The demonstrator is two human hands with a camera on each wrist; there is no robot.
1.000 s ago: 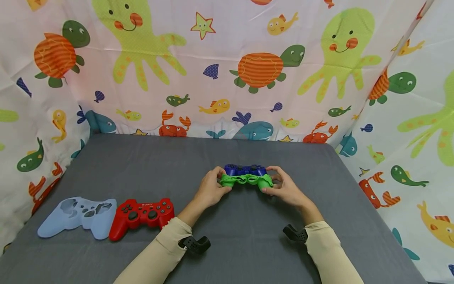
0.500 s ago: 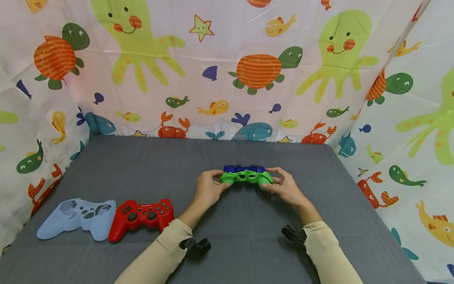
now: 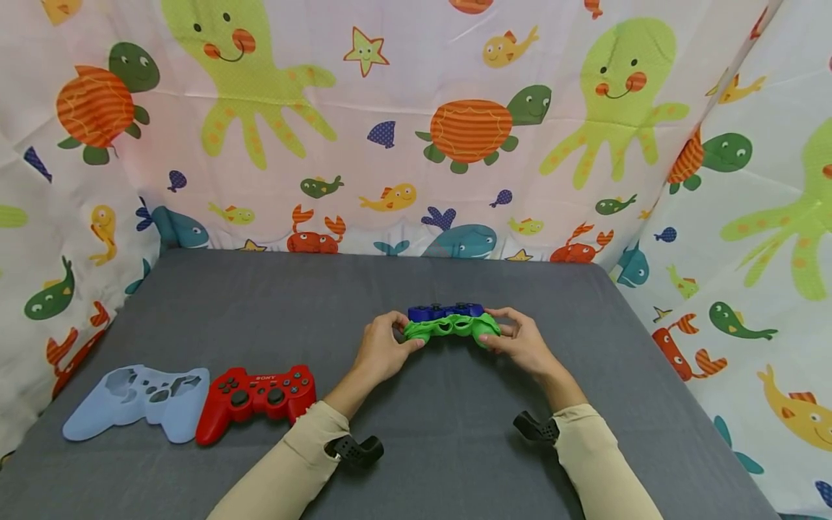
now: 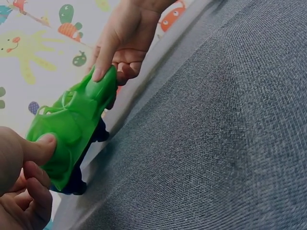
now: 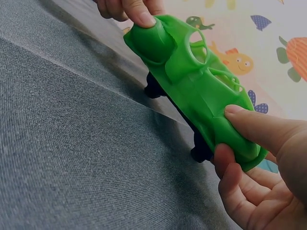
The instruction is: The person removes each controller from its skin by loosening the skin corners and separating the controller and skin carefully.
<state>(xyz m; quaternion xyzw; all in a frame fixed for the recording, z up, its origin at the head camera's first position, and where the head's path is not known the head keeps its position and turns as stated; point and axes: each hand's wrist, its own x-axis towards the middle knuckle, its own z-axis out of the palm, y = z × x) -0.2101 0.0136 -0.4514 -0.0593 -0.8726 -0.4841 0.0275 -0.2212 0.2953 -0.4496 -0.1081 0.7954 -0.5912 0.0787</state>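
Note:
A dark blue game controller (image 3: 445,312) is held between both hands, partly covered by a bright green silicone controller cover (image 3: 448,327). My left hand (image 3: 382,347) grips the left end, its thumb pressing on the cover. At the other end my right hand (image 3: 525,345) pinches cover and controller between thumb and fingers. In the right wrist view the green cover (image 5: 192,86) stretches over the back, with dark thumbsticks (image 5: 200,151) showing below it. The left wrist view shows the same cover (image 4: 76,115) with loose green loops along its upper edge.
On the left of the grey table (image 3: 448,448) lies a red Sony controller (image 3: 256,401). Touching or nearly touching it is a light blue silicone cover (image 3: 139,401) lying flat. A sea-animal curtain (image 3: 390,130) stands behind and at both sides.
The controller tilted so that less blue and more green showed, then partly back. My left fingers shifted slightly at its end. Both hands keep hold; the red controller and light blue cover stay put.

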